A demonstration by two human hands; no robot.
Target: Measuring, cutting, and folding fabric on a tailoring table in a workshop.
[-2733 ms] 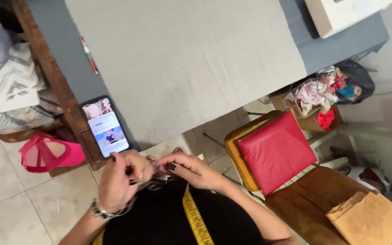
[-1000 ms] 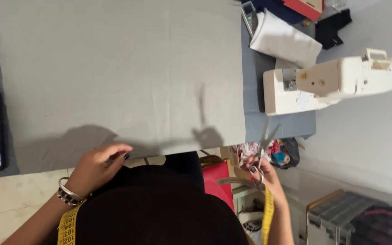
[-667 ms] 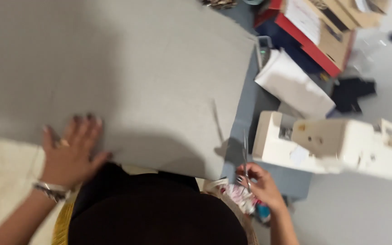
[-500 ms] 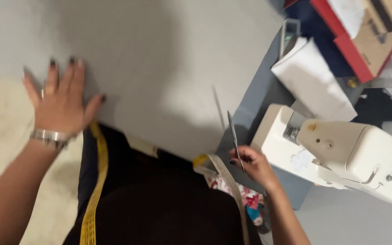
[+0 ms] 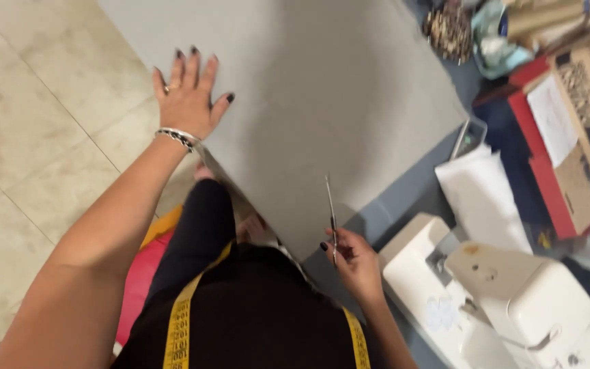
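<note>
left hand [image 5: 189, 96] laid flat, fingers spread and released, on the near-left edge of the grey cloth [image 5: 308, 89] spread over the table [image 5: 404, 198]. right hand [image 5: 355, 260] clenched on the scissors [image 5: 331, 212], blades lying on the cloth's near edge. white sewing machine [image 5: 507, 301] just right; yellow tape [image 5: 179, 328] draped over shoulders.

You have only one view, from the camera on your head, looking almost straight down past your chest and tilted so the worktop [image 5: 404, 198] edge runs diagonally across the frame. It sits close: your left hand [image 5: 189, 96] lies flat in the upper left, your right hand [image 5: 353, 256] is low at centre, and the grey fabric [image 5: 322, 89] fills the upper middle. The sewing machine [image 5: 507, 301] is cut off at the lower right and the floor [image 5: 29, 150] fills the left side.
</note>
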